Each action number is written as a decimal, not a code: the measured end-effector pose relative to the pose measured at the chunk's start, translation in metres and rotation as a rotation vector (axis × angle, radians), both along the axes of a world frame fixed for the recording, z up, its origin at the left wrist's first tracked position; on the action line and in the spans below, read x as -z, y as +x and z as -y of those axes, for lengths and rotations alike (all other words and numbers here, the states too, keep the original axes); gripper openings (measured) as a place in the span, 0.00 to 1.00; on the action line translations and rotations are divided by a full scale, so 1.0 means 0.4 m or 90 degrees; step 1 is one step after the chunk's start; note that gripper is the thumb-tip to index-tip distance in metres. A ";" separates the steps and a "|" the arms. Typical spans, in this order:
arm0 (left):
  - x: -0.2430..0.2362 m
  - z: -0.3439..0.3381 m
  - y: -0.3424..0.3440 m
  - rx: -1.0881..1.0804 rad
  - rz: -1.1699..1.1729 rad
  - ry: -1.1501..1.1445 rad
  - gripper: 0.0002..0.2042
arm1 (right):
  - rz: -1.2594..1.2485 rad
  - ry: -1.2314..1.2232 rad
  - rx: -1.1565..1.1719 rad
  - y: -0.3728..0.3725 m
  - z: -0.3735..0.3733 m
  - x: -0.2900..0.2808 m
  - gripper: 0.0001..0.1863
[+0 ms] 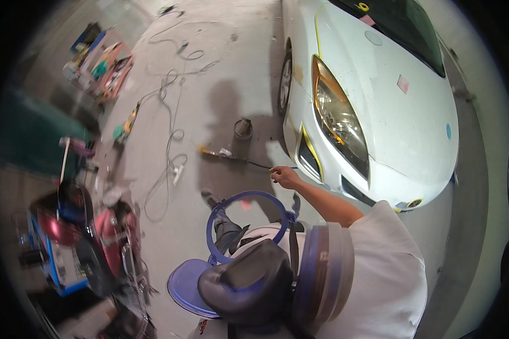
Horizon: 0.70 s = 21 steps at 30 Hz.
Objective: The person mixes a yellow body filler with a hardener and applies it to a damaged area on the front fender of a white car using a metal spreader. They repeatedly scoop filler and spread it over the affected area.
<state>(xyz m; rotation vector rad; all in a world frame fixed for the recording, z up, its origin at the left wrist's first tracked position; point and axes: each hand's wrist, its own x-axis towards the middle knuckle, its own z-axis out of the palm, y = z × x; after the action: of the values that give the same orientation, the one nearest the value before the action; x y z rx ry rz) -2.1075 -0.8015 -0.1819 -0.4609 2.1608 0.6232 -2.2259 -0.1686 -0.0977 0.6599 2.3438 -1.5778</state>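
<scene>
My right hand [286,177] reaches out in front of the car's bumper, its fingers curled into a pinch. A small yellow bit, too small to name, shows at the fingertips. Behind the hand a dark hose runs across the floor to a yellow-tipped tool [221,153]. The white car [401,124] stands on my right, with its headlight [339,116] and fog lamp recess [308,152] edged in yellow tape. My left hand is out of the picture. A blue ring-shaped frame [209,229] and dark padded gear [246,282] cover much of my body.
An open can [243,130] stands on the floor beyond the tool. Tangled cables [167,96] lie to the left, with another yellow power tool [129,121] among them. A tool cart [104,65] stands far left; red motor scooters [110,231] are at near left.
</scene>
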 end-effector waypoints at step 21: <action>-0.102 -0.567 -2.265 0.392 -0.068 0.025 0.18 | 0.291 0.177 0.176 -0.775 0.130 0.474 0.21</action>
<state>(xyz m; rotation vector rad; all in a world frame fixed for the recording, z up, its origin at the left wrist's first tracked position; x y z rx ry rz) -3.0134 -0.5748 -0.1411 0.2679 2.2241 0.3444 -2.5360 -0.2206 -0.2874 1.2996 2.1966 -1.0435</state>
